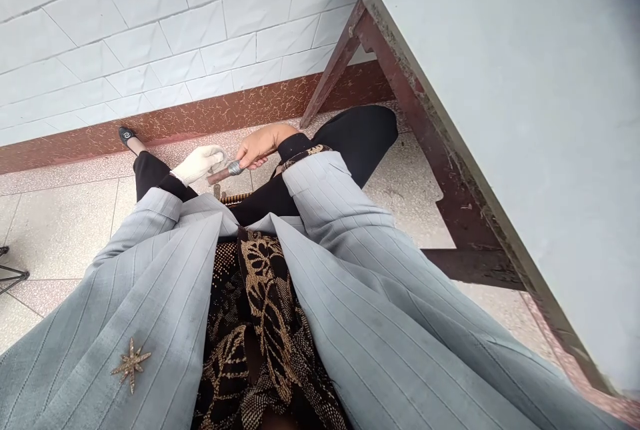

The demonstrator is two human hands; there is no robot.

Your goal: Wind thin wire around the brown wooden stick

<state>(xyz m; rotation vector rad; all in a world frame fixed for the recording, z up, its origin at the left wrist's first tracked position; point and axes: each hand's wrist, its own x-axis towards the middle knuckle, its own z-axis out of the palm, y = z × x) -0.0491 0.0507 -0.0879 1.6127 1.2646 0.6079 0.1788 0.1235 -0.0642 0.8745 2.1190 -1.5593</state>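
gripping the rod (pixel 217 177), the right hand (pixel 259 146) has its fingers closed just behind the coiled wire (pixel 235 168), seemingly so the coil and the bare end stay exposed and steady. the gloved left hand (pixel 197 163) is beside the rod, over on its left, fingers curled; whether they pinch a strand or nothing, i cannot tell. the glove perhaps guards against sharp ends. the rod is over the lap, its long axis slanting from the right hand down to the left; the bare end points left and somewhat back toward the body. just below that end is a small block (pixel 217 191). the wall (pixel 195 30) is beyond the rod, and the table (pixel 525 83) is to its right.
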